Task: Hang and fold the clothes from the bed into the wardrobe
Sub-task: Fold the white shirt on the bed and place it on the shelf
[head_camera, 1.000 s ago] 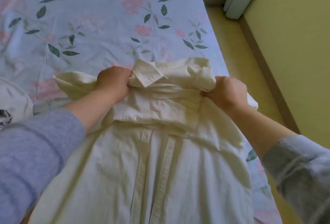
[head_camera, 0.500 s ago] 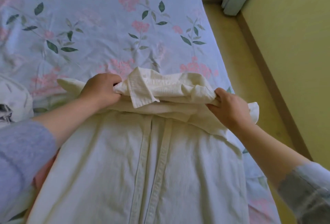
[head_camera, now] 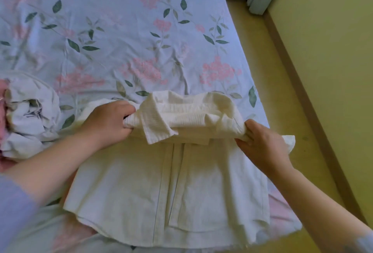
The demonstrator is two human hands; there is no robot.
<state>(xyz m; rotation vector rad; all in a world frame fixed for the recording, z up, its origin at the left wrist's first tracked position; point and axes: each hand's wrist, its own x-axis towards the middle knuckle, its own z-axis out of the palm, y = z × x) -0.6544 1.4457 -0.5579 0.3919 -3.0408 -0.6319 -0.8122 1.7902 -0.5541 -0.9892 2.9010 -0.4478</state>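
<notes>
— Where's the shirt lying?

— The cream-white ribbed cotton shirt [head_camera: 171, 192] is flat on the pale blue flowered bed sheet [head_camera: 121, 41], at the near right of the bed. Its hem is nearest the person and the collar end is far, so the button strip and the long axis run near to far. The far end is doubled over into a thick band of bunched cream cloth [head_camera: 191, 115] lying left to right across the body.

— And the hands?

— The left hand [head_camera: 107, 123] has its fingers [head_camera: 127, 109] curled round the left end of that band. The right hand [head_camera: 262, 147] grips the right end the same way.

— What could spoil it?

— I'd say the loose pointed collar flap [head_camera: 159, 131] hanging off the band's near side; another fold may trap it crooked. A scrap of cloth [head_camera: 289, 141], maybe a sleeve, pokes out past the right hand, so the packet could end up lopsided. The shirt's right edge also lies close to the bed's right side, and a hard tug that way might slide it onto the yellowish floor [head_camera: 282, 101].
</notes>
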